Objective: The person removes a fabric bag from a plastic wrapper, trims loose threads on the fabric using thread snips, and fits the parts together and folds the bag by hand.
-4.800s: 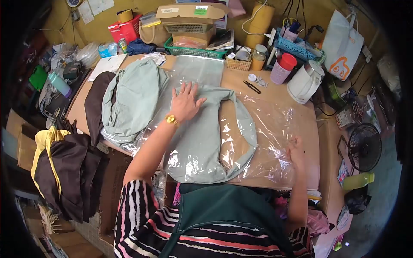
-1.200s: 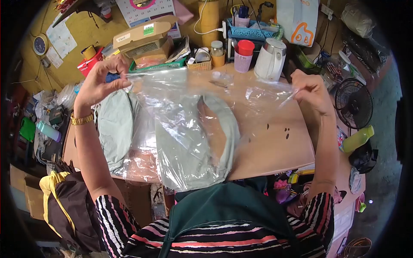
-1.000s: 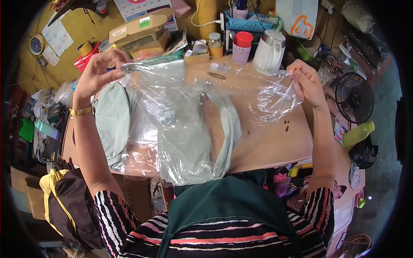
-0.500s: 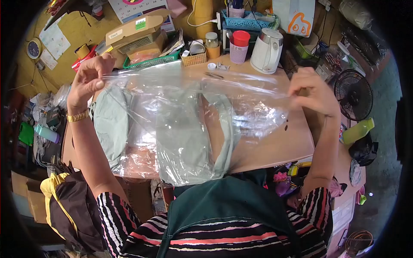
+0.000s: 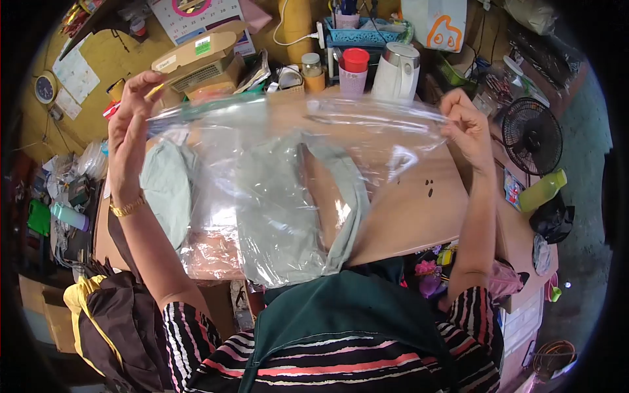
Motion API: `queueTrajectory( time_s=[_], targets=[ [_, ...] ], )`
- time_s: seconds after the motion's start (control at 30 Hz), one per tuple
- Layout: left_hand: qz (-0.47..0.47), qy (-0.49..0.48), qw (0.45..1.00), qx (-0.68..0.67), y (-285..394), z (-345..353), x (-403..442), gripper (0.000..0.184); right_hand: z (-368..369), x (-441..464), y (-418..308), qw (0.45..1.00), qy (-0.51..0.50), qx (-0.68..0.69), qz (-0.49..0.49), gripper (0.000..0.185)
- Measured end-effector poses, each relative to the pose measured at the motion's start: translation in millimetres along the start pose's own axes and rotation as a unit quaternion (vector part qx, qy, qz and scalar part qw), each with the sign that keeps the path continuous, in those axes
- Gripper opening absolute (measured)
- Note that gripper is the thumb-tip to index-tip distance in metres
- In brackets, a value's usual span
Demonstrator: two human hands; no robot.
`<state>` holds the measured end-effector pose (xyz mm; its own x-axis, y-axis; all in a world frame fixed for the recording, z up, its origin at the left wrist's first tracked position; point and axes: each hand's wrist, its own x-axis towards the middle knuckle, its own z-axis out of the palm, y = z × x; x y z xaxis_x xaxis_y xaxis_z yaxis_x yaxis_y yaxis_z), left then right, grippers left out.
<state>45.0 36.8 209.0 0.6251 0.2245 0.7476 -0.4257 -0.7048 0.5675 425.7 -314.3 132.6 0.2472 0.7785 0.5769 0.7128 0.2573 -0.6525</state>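
A clear plastic bag [image 5: 400, 154] is stretched wide between my two hands above the table. My left hand [image 5: 131, 124] grips its upper left corner, partly hiding the hold. At the upper right corner, my right hand [image 5: 468, 128] pinches the plastic between thumb and fingers. Through the plastic shows a pale green cloth item [image 5: 275, 203] with a long curved strap-like part [image 5: 354, 196] on its right; its lower end reaches the table's front edge. Another pale green cloth piece [image 5: 165, 190] lies on the table beside my left forearm.
Along the back of the brown table [image 5: 419, 223] stand a white electric kettle [image 5: 396, 72], a red and pink cup [image 5: 354, 69], a lidded jar [image 5: 312, 69] and a cardboard box [image 5: 203, 56]. A black fan [image 5: 532, 136] and a green bottle [image 5: 544, 190] are at the right.
Both hands have shifted, the right one slightly down and its fingers closer together. The top edge of the plastic bag has risen a little, and its right side hangs narrower.
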Motion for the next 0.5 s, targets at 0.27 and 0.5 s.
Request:
queueTrajectory(
  time_s=[0.27,0.5],
  targets=[
    [-0.091,0.035,0.944,-0.314,-2.4,120.7,-7.4,0.035,96.4,11.0,-22.6,0.798,0.128,0.589,-0.012,0.039],
    [-0.122,-0.041,0.990,-0.053,-4.4,228.0,-19.2,0.091,166.4,18.6,-73.6,0.980,0.132,0.142,0.048,0.013]
  ],
)
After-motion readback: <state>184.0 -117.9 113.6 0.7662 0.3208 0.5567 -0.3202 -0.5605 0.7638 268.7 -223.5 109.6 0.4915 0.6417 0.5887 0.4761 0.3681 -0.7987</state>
